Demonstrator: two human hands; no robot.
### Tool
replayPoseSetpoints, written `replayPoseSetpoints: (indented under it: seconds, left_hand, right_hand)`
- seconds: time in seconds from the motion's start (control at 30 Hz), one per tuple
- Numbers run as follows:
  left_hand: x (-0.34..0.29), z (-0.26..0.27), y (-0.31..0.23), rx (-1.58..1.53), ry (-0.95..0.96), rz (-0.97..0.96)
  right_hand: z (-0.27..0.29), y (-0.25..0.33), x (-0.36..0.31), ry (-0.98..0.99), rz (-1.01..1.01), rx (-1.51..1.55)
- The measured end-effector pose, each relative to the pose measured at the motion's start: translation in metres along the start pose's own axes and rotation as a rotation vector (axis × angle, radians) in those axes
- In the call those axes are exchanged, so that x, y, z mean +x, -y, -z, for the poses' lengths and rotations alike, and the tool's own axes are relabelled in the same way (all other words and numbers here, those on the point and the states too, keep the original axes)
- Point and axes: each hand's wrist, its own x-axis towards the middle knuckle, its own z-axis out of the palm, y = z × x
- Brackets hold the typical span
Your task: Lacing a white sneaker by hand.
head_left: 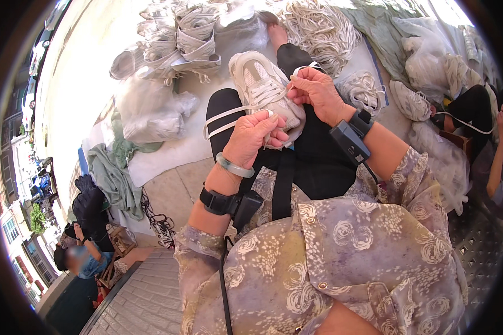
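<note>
1 pale shoe (pixel 245 68) lies on black trousers (pixel 324 173), just beyond the left fingers, its toe pointing away and its heel end partly hidden behind that hand. The right hand (pixel 319 99), at the shoe's right side, has thumb and forefinger narrowed on a white lace (pixel 224 115), a small loop of it rising above the fingertips. The left hand (pixel 256 133) is curled low over the shoe, thumb near forefinger with a bit of white showing there; whether it grips lace I cannot tell. Left of those fingers a long lace loop crosses the trousers and disappears behind the hand. Beyond the fingers stand stacked shoes (pixel 195 39), hard to count, and a tangled heap of laces (pixel 321 33). Left of them, clear plastic bags (pixel 153 114) blur their contents. Far right of the right fingers, another person (pixel 500 134) is cut off by the dark rim.
</note>
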Motion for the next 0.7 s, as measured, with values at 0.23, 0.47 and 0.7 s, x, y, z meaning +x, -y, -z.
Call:
replayPoseSetpoints:
  seconds: [0.23, 0.47, 0.7]
  left_hand:
    - [0.023, -0.008, 0.003, -0.053, -0.062, -0.055]
    - [0.023, -0.008, 0.003, -0.029, -0.08, -0.076]
    - [0.024, -0.005, 0.005, 0.005, -0.074, -0.08]
  right_hand:
    - [0.005, 0.0, 0.001, 0.013, -0.013, 0.013]
    - [0.006, -0.006, 0.006, 0.016, 0.115, -0.098]
    - [0.001, -0.015, 0.007, -0.057, 0.342, -0.294]
